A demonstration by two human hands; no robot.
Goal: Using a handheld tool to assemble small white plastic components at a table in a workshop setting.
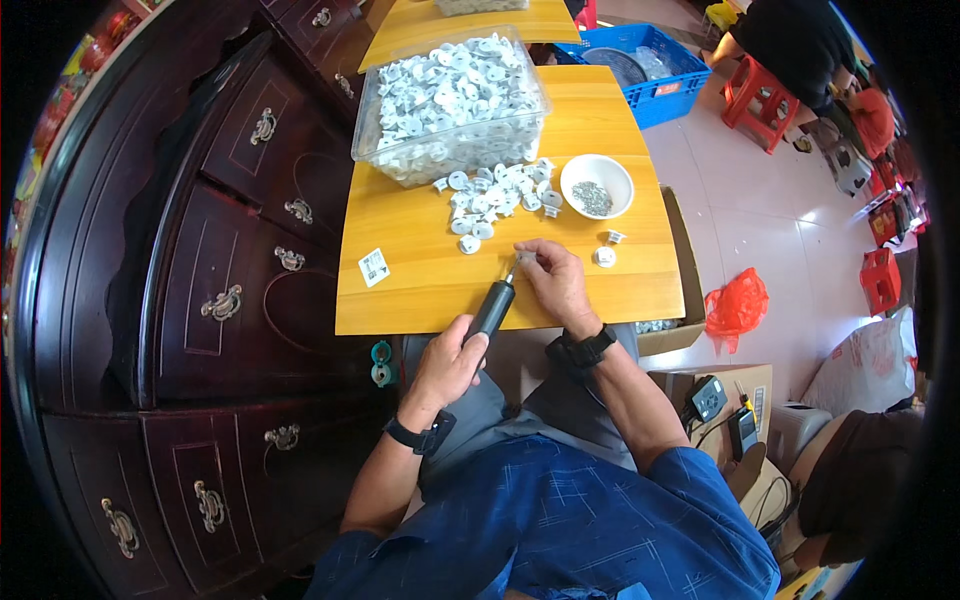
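A black cylindrical screwdriver (492, 307) is being gripped by the left hand (447, 363), ideally square to the right hand's (558, 283) pinched whitish plastic part (526, 257).

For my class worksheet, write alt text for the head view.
A person's left hand holds a black screwdriver to a small pale part in the right hand. On the yellow table are loose white parts, a full clear tub and a bowl of metal pieces.

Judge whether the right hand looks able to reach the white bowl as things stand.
Probably yes: only bare tabletop shows between the right hand and the white bowl, though that hand seems busy pinching a small pale part.
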